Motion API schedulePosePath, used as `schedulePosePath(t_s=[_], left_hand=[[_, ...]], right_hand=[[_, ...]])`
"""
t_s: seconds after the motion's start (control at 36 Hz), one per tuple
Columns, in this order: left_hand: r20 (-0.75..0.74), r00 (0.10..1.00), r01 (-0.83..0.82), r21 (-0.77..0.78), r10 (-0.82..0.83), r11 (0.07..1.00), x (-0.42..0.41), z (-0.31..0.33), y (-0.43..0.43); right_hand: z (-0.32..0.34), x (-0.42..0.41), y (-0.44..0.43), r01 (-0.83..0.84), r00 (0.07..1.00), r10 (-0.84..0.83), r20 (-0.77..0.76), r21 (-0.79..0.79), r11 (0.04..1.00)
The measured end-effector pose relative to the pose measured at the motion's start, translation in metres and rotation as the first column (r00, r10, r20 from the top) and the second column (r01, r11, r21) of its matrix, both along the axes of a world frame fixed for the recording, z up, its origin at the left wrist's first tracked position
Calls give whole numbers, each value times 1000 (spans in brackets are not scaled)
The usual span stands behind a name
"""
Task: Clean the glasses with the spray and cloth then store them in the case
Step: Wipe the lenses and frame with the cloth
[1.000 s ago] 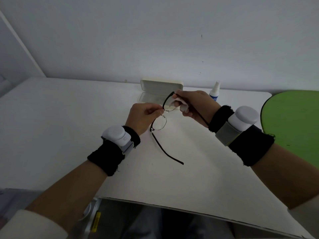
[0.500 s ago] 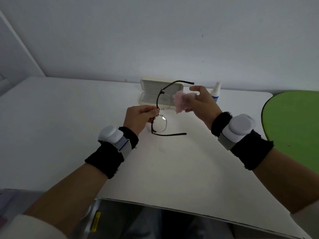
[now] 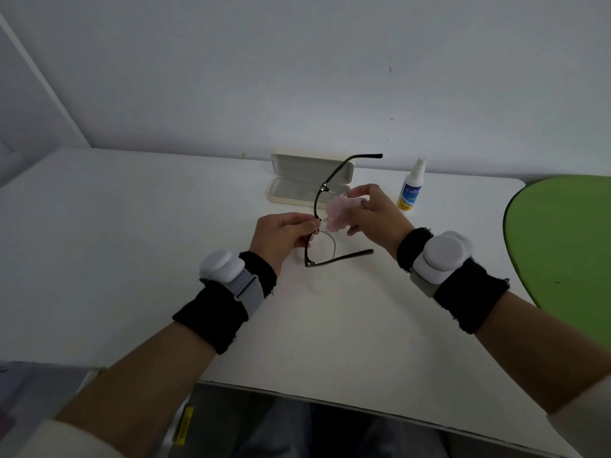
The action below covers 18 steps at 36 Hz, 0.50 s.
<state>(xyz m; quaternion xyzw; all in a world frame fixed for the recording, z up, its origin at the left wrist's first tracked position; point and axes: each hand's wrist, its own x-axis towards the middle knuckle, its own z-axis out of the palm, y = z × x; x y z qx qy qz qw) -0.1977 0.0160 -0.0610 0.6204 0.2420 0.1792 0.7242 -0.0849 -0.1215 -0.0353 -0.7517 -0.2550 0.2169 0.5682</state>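
Note:
Black-framed glasses hang above the white table, both temples unfolded and pointing right. My left hand pinches the frame at its bridge. My right hand holds a crumpled pink cloth against the upper lens. Behind the glasses an open cream case lies on the table, its lid raised towards the wall. A small white spray bottle with a blue and yellow label stands upright to the right of the case.
A green round surface adjoins the table on the right. The white wall rises just behind the case and bottle. The table's near edge runs below my forearms.
The glasses were turned so both temples now point right. My right hand pulled the cloth off the lens, then brought it back against the upper lens.

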Motion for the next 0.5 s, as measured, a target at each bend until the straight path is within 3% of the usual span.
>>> schedulePosePath(t_s=[0.08,0.28,0.5], left_hand=[[-10,1000,-13,-25,13,1000,1,-1,-2],[-23,999,-36,-62,34,997,1,-1,-3],[-9,1000,-11,-72,11,997,0,-2,-3]], right_hand=[[2,-3,1,-21,999,22,-29,37,999],[4,-3,2,-22,997,21,76,2,1000],[1,1,1,-82,941,124,316,-143,986]])
